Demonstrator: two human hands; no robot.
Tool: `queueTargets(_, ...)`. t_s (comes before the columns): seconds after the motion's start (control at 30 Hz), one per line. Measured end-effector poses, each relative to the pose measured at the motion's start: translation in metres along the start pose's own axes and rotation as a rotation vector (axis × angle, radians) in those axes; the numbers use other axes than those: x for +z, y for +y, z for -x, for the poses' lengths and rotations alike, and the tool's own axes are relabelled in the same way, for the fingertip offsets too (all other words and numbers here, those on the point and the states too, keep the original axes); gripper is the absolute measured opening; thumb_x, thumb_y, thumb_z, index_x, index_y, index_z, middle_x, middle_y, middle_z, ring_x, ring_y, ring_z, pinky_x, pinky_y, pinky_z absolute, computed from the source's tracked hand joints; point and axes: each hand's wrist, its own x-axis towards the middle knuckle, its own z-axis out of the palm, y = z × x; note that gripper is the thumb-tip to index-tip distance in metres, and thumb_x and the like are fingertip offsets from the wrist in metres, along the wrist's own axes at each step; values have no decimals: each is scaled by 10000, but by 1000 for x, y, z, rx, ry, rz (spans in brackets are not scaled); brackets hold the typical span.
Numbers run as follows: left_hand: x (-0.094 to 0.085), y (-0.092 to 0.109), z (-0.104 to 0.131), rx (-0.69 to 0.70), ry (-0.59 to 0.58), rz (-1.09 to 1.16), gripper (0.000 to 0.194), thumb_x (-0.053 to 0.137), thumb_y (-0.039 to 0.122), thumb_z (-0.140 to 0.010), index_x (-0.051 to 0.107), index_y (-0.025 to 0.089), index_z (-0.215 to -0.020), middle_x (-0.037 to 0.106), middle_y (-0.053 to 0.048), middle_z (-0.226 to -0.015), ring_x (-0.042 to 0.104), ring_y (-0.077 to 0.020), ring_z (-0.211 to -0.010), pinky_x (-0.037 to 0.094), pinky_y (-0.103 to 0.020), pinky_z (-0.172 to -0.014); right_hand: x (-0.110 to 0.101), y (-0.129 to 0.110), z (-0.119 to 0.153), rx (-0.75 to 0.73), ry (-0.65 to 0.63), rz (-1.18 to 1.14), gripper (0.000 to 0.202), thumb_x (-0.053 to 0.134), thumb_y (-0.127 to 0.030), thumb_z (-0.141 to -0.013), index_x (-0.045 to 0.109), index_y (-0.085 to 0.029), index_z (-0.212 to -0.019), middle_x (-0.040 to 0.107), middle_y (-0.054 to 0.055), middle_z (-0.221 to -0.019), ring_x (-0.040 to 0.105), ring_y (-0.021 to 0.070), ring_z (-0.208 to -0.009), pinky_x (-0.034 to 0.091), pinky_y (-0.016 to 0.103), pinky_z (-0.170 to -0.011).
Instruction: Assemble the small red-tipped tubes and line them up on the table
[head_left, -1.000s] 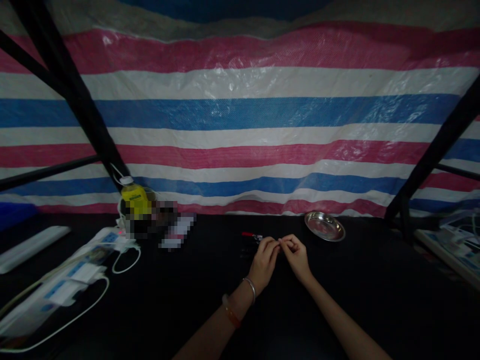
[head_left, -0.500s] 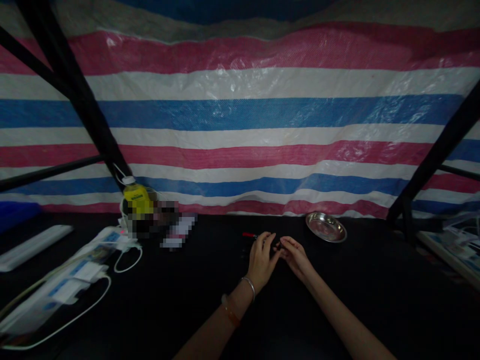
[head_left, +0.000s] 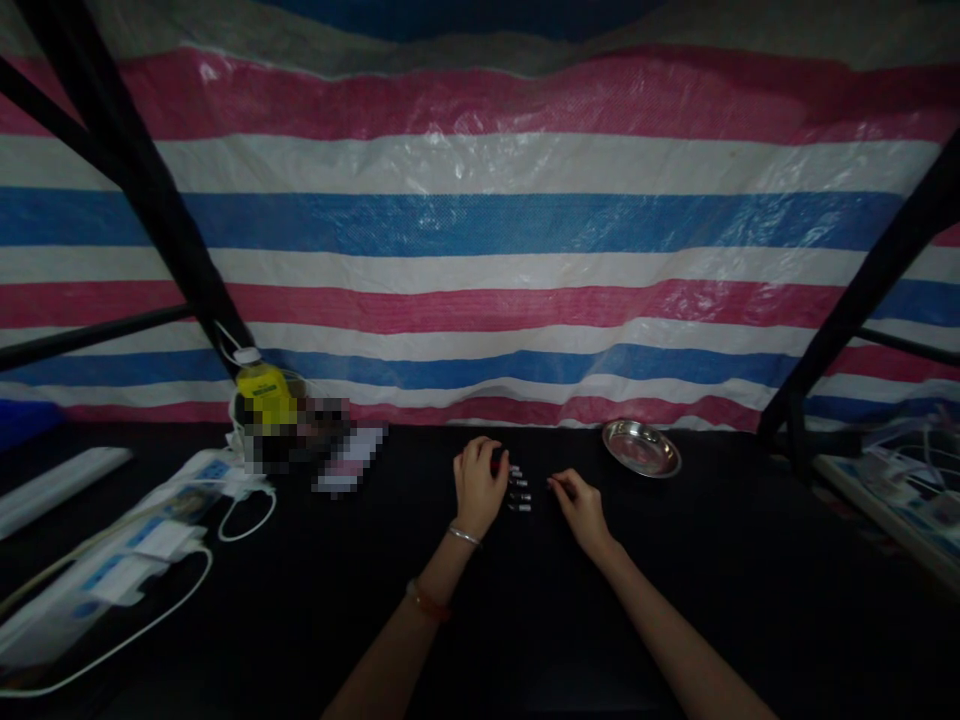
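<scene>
A red piece [head_left: 495,459] is apparently handled under the left hand [head_left: 478,488], its grip hidden, beside silver-tipped pieces [head_left: 524,497] lined up on the counter [head_left: 525,620]. At the right hand [head_left: 587,510], fingers are pinched together, contents unclear; fine fingertip control seems called for.

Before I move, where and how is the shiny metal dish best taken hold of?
Probably pinch the metal dish at its near rim, the right hand coming from the near side: it is shallow and round, lies open side up, and nothing blocks that edge.
</scene>
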Motion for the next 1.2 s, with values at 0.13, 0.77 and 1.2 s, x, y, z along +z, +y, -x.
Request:
queueTargets(0.13, -4, -46, -18, -216, -100, 174, 158, 556, 314, -768, 631, 184, -817, 602, -42, -846, 553, -179, -801, 409, -299, -733, 0, 1, 1, -20, -15, 35, 235, 621, -453, -733, 641, -220, -715, 651, 7, -681, 606, 171, -621, 479, 289, -625)
queueTargets(0.77, -3, -79, -16, -188, -509, 350, 234, 715, 358, -591, 713, 182, -746, 562, -16, -709, 497, -152, -706, 393, -262, -672, -1, 18, -7, 218, 271, -284, 343, 768, -407, -561, 685, -153, -776, 691, 30, -668, 649, 173, -563, 508, 271, -523)
queueTargets(1.2, 2, -84, -13, -179, -534, 312, 252, 718, 390, -597, 722, 198, -759, 553, -19, -738, 516, -158, -722, 394, -259, -660, -31, 25, -34, 508, 193, -1028, 104, 709, -186, -677, 616, -214, -714, 623, -8, -661, 545, 89, -462, 504, 205, -368)
